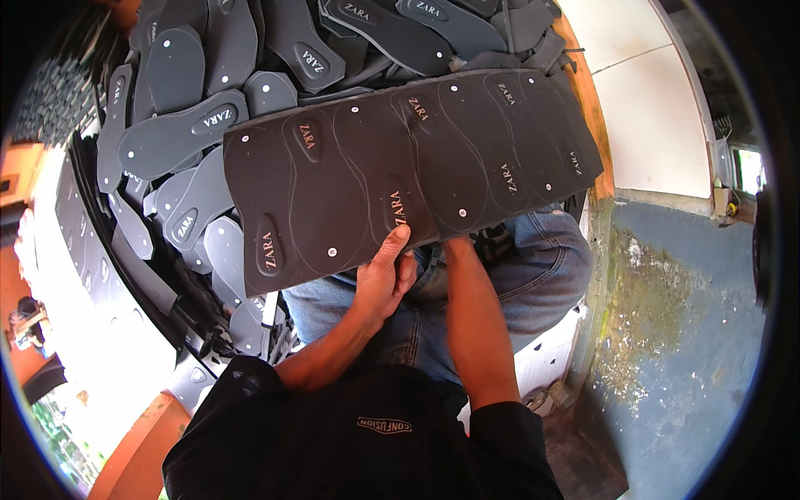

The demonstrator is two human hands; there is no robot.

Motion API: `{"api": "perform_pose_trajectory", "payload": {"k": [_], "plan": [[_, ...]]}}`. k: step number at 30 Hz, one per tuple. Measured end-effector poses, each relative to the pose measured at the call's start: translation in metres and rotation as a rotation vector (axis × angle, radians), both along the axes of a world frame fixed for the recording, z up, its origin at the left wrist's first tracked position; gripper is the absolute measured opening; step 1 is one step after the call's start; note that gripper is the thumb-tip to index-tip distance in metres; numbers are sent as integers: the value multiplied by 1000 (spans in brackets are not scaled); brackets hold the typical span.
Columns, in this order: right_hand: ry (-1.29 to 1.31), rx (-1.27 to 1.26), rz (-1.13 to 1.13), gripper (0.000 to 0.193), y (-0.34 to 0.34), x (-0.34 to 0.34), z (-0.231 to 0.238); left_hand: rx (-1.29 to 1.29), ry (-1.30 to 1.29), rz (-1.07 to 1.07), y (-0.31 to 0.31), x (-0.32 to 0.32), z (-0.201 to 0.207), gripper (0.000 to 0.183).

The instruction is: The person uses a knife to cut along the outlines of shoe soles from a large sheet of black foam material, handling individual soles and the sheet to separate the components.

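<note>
A broad dark sheet of insoles (367, 158), with shoe-sole outlines pressed into it, lies tilted across my lap. Each outline bears a light printed mark, and small white dots are scattered over the sheet. My left hand (387, 271) grips the near edge, its thumb on top and its other fingers curled against the underside. Just to the right, my right hand (457, 247) goes under the same edge. Its fingers are hidden below the sheet, so I cannot see what they hold or touch.
Loose cut-out grey insoles (179, 133) are heaped beyond and left of the sheet. More uncut sheets (87, 225) lie at the far left. A wooden edge (602, 167) and pale tiles (625, 83) border the right side, above a worn blue-grey floor (708, 333).
</note>
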State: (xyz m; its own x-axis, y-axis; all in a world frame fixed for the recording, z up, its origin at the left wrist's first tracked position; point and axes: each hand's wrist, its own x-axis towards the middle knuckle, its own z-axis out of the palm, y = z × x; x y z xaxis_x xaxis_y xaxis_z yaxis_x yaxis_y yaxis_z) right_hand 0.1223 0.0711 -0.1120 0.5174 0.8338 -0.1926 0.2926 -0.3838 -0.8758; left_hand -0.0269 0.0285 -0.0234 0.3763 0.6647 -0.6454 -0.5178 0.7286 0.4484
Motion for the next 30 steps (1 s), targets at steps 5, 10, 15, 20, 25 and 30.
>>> {"api": "perform_pose_trajectory", "payload": {"k": [5, 10, 15, 20, 25, 30], "plan": [[3, -25, 8, 25, 4, 11, 5, 23, 18, -15, 3, 0, 3, 27], [-4, -47, 31, 24, 12, 14, 10, 43, -41, -44, 4, -5, 0, 29], [-14, -68, 66, 23, 24, 11, 12, 44, -57, -25, 5, -10, 0, 25], [-38, -85, 105, 22, 37, 8, 13, 99, -31, -11, 8, -16, 4, 28], [-85, -110, 155, 21, 55, -1, 11, 130, 38, -18, 7, -28, 9, 34], [-150, -167, 238, 21, 78, -16, 7, 162, 68, -18, -1, -44, 10, 37]]}}
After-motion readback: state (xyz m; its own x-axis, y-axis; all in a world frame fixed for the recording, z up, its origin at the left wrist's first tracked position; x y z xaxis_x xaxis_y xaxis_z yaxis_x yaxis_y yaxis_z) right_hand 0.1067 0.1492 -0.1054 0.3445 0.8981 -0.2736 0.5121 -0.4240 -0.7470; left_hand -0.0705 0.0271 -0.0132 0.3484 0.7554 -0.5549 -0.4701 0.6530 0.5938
